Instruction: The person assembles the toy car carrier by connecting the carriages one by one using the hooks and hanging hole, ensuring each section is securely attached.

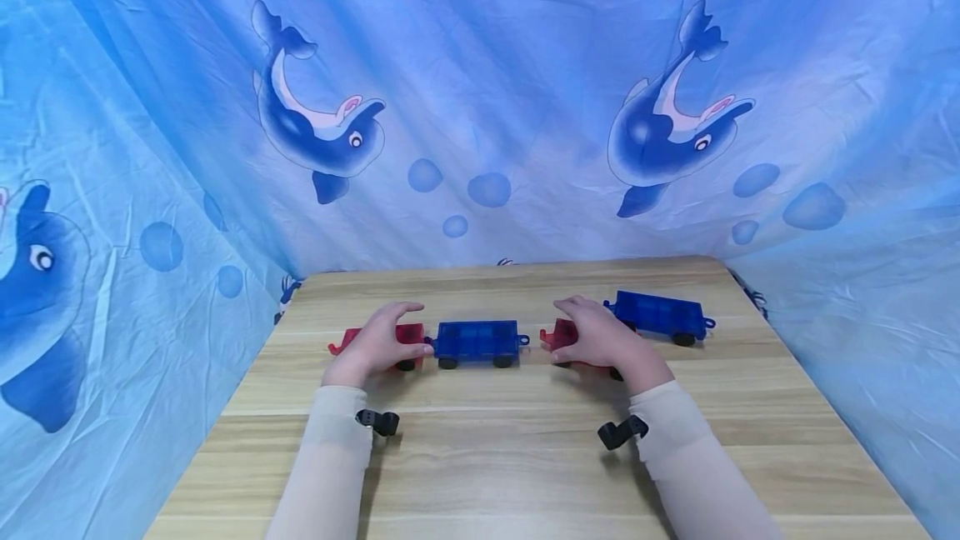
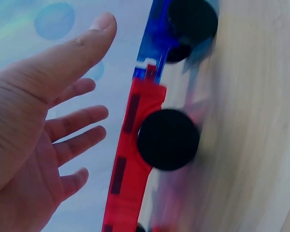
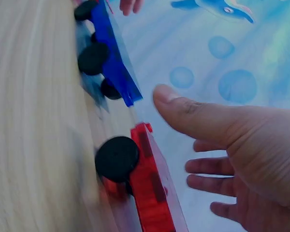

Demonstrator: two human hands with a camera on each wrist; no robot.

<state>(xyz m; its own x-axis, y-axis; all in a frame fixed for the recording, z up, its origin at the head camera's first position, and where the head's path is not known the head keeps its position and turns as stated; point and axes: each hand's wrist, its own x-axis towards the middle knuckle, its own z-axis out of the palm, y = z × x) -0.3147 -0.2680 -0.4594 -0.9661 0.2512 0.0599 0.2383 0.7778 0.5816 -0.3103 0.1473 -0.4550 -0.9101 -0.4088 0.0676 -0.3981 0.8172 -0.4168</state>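
Observation:
My left hand (image 1: 378,344) hovers around the left red toy wagon (image 1: 411,335), covering part of it. Its fingers are extended, and the left wrist view shows a gap between them and the wagon's side. That red wagon meets the middle blue toy wagon (image 1: 477,340) end to end at the couplings. To the right, my right hand (image 1: 600,338) is over another red toy wagon (image 1: 561,333), thumb and fingers spread. In the right wrist view this red wagon (image 3: 147,208) stands apart from the hand, with a short gap to the blue wagon (image 3: 115,63).
Behind and right of the right hand, a second blue wagon (image 1: 660,313) stands at an angle, its left end near the fingers. The wooden table (image 1: 487,448) ends at a blue dolphin-print curtain (image 1: 487,123). Each wrist wears a small black camera.

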